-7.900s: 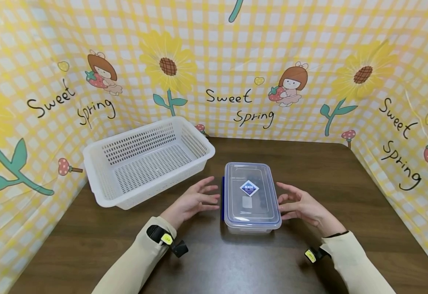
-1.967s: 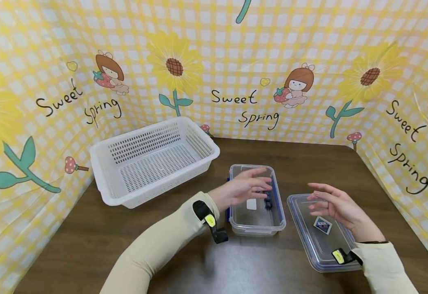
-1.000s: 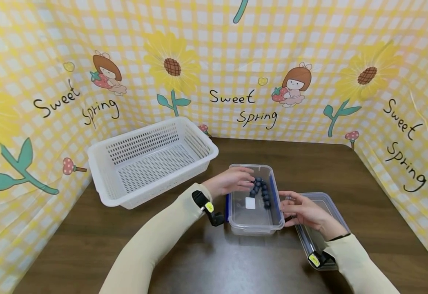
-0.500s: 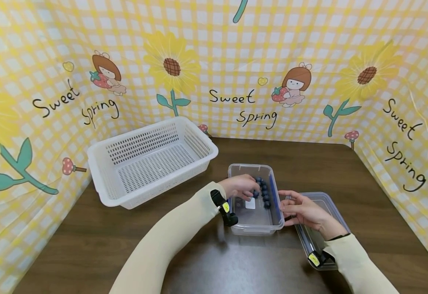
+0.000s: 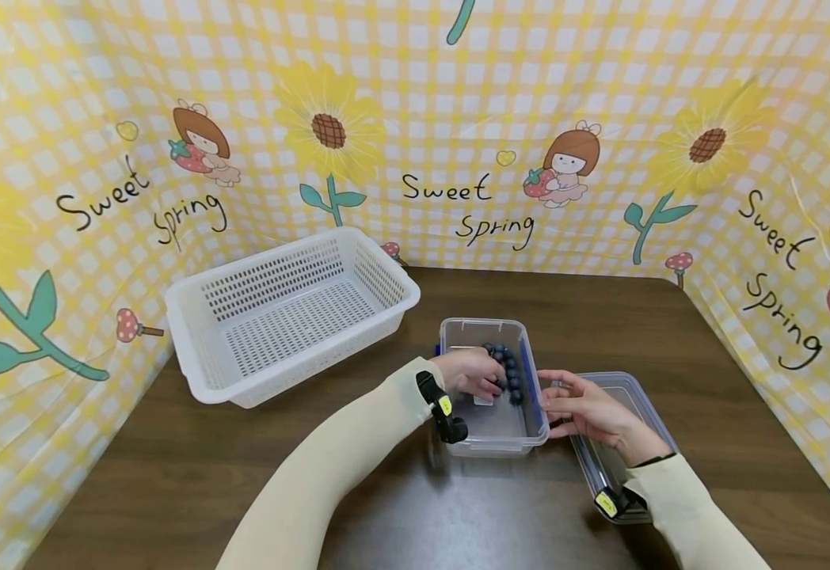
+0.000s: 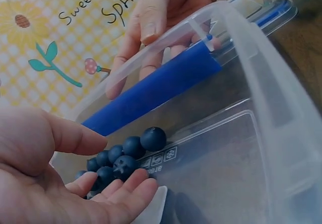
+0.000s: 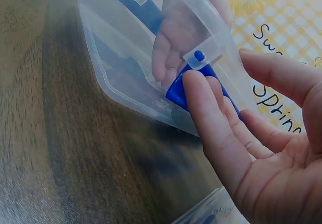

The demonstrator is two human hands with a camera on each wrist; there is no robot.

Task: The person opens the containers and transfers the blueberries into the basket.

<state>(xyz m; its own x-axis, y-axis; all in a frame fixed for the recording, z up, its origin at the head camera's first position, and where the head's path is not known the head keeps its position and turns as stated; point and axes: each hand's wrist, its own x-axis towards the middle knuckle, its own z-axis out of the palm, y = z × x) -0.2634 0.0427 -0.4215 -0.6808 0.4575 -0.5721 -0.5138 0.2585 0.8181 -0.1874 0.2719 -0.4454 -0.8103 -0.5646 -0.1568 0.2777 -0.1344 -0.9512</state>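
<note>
Inside a clear plastic food container (image 5: pixel 486 445) lie several dark blueberries (image 5: pixel 514 380), grouped along its right side. My left hand (image 5: pixel 474 372) reaches down into the container. In the left wrist view its loosely bent fingers (image 6: pixel 132 191) are right at the blueberries (image 6: pixel 153 139), and the thumb stands apart from them. At the container's right outer wall is my right hand (image 5: pixel 586 405). The right wrist view shows its fingers (image 7: pixel 211 110) against the hanging blue latch (image 7: pixel 177 94), with the thumb near the rim. The container's lid (image 5: pixel 636 396) lies flat on the table, partly under the right forearm.
A white perforated plastic basket (image 5: pixel 265 388) stands at the back left of the brown wooden table (image 5: pixel 173 475). Yellow checked cloth (image 5: pixel 415 95) with printed flowers hangs behind and on both sides. A blue latch (image 5: pixel 438 349) also hangs on the container's left side.
The lid has come off the container and now lies to its right. My right hand moved onto the container's side, and my left hand went down among the blueberries.
</note>
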